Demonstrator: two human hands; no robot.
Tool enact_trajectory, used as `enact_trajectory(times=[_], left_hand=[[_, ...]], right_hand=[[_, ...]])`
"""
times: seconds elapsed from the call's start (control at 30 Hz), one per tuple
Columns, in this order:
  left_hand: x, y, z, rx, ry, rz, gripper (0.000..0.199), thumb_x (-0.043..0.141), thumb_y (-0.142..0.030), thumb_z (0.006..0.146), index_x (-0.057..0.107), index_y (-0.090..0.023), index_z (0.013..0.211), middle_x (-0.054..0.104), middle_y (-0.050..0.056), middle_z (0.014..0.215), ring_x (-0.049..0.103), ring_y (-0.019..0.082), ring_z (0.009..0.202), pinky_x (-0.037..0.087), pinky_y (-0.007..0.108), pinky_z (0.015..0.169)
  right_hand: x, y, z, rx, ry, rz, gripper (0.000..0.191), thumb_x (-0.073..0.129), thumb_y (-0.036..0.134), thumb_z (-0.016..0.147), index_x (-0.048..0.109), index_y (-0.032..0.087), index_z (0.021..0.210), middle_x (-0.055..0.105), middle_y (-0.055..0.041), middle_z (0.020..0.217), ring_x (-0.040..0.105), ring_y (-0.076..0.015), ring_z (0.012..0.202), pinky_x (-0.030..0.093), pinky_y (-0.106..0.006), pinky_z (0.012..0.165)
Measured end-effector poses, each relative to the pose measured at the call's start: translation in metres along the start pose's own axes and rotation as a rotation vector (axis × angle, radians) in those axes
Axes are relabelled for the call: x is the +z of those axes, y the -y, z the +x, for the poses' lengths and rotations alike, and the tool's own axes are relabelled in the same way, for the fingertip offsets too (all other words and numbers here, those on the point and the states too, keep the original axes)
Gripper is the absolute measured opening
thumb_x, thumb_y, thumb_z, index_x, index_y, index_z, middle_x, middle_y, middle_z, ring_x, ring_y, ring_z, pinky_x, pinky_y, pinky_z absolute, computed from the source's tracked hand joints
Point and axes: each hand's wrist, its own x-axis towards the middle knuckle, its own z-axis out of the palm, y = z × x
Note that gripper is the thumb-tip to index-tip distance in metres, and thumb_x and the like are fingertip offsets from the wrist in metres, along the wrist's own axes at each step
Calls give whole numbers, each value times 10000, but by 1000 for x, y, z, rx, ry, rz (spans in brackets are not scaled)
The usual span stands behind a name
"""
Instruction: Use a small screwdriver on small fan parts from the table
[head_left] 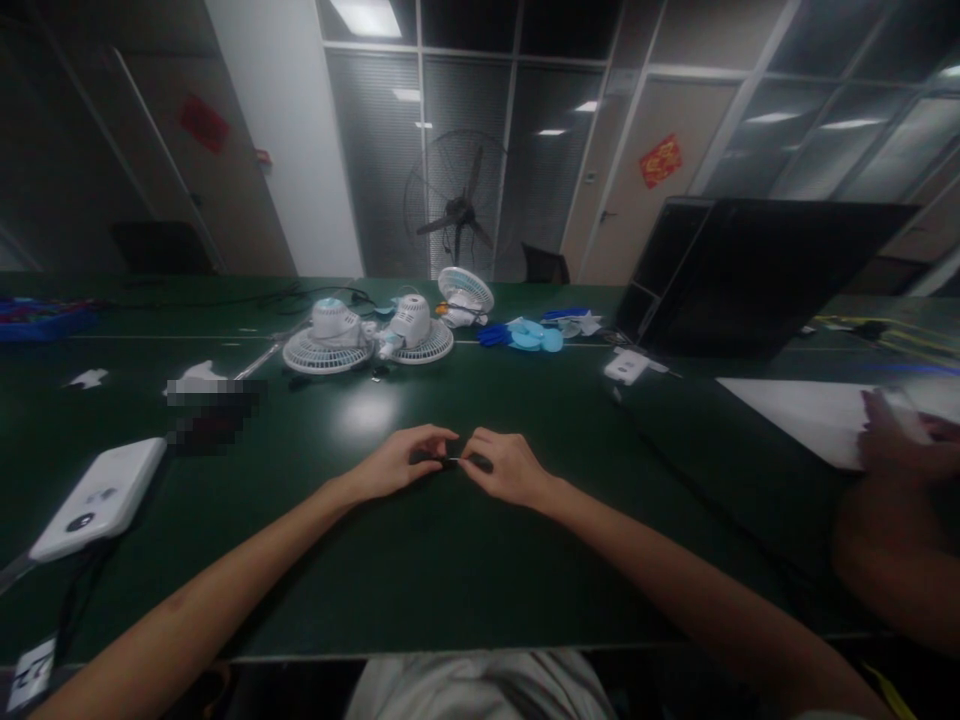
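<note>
Both my hands meet low over the green table, in the middle of the view. My left hand is closed in a pinch, thumb and fingers around a small dark piece. A thin pale line, perhaps a pin or wire end, shows between the two sets of fingertips. My right hand is also pinched, its fingertips at the other end of that line. Something dark shows under its curled fingers. The piece is too small and dark to name.
White fans lie beyond my hands, near blue gloves. A white power bank-like device lies left. A dark monitor, a white sheet and another person's hand are right. A cable crosses the table.
</note>
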Motion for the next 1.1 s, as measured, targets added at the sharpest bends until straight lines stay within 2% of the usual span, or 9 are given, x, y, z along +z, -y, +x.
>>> enact_trajectory(times=[0.13,0.5,0.77,0.9,1.1], left_hand=[[0,-1,1,12,-19,42,444,674,-210,949,614,-249,1387,647,79,1168,645,219,1077,552,406,984],[1,0,1,-7,4,-37,495,663,-187,955,578,-256,1437,641,104,1314,665,206,1083,553,422,1010],[1,8,0,-11,-1,-61,570,690,-226,944,523,-263,1487,655,89,1262,662,200,1062,547,407,990],[0,7,2,-20,11,41,528,673,-232,950,544,-255,1462,696,60,1132,670,200,1012,537,373,946],[-6,15,2,-84,-161,286,443,646,-247,938,610,-239,1379,693,73,1120,660,221,981,540,367,876]], right_hand=[[3,-2,0,24,-26,-6,30,688,236,988,693,213,1007,698,-34,998,651,-157,784,442,-260,651],[1,-2,0,113,-93,14,63,667,262,1015,691,205,1001,703,-35,982,653,-152,759,466,-267,649],[0,-4,2,230,-145,30,112,622,267,1036,678,203,964,692,-54,968,653,-176,785,488,-287,667],[-1,-5,3,247,-103,49,47,633,210,998,680,206,1004,694,-51,954,647,-178,780,491,-293,681],[-7,-16,0,171,61,101,189,708,152,899,706,230,1071,709,-16,954,647,-160,768,476,-273,683]])
